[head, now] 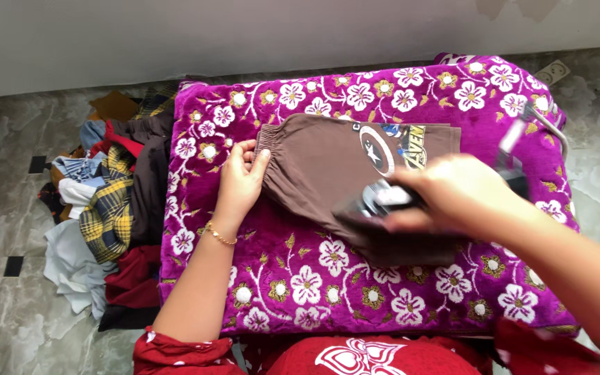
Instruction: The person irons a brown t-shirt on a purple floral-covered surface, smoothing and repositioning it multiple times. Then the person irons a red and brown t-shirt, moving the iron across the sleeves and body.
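Observation:
Small brown shorts (321,170) with a round printed emblem lie flat on a purple flowered blanket (293,278). My left hand (241,177), with a thin gold bracelet at the wrist, pinches the elastic waistband at the shorts' left end. My right hand (453,194) grips the handle of a dark clothes iron (383,208), which rests on the lower right part of the shorts. The iron and that hand are blurred by motion.
A heap of mixed clothes (109,208), plaid, white, red and dark, lies on the marble floor to the blanket's left. A wall socket (553,71) and the iron's cord (550,121) sit at the far right. The white wall runs along the back.

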